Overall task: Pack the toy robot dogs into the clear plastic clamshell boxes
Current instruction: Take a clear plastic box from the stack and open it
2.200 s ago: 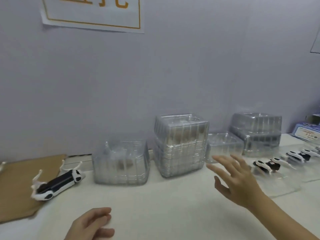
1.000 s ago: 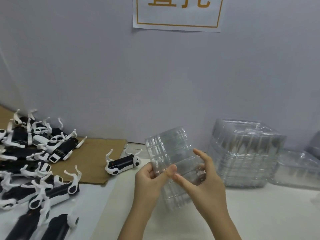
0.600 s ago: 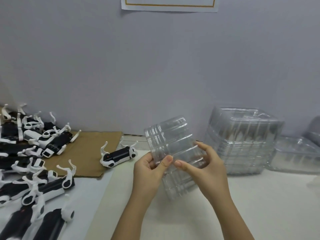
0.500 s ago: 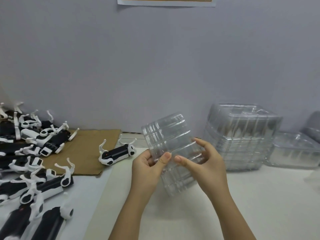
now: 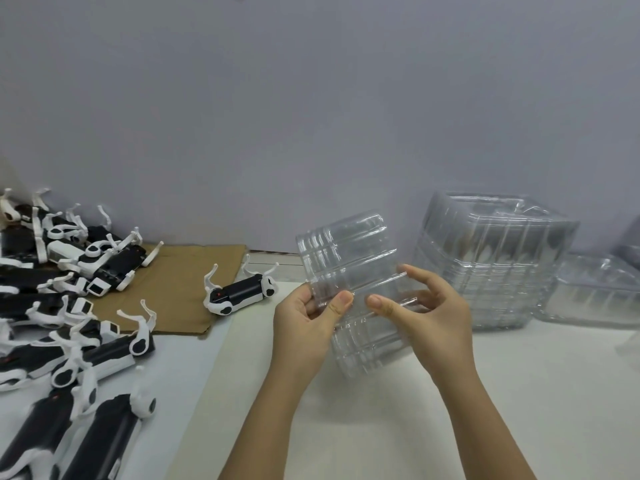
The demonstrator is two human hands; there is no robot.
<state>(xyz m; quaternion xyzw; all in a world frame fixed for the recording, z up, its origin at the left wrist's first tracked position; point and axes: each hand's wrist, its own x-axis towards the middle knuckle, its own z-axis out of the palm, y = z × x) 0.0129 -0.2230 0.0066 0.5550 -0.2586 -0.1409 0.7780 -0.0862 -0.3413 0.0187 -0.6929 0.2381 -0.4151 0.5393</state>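
Observation:
I hold a clear plastic clamshell box (image 5: 349, 258) upright above the table, its ribbed side toward me. My left hand (image 5: 308, 327) grips its left edge, thumb pressed on the front. My right hand (image 5: 429, 313) grips the right side, thumb on the front and fingers behind the plastic. A black-and-white toy robot dog (image 5: 240, 294) lies on its back just left of the box. Several more toy dogs (image 5: 65, 306) lie heaped at the left.
A tall stack of nested clear clamshells (image 5: 495, 261) stands right of my hands by the wall. Another clear box (image 5: 602, 292) sits further right. A brown cardboard sheet (image 5: 180, 282) lies under the dog pile's right side. The white table (image 5: 381, 427) runs below my arms.
The right hand, which earlier reached open over the table, now holds the clamshell together with the left. Over the last second the box stayed in both hands while the view tilted down.

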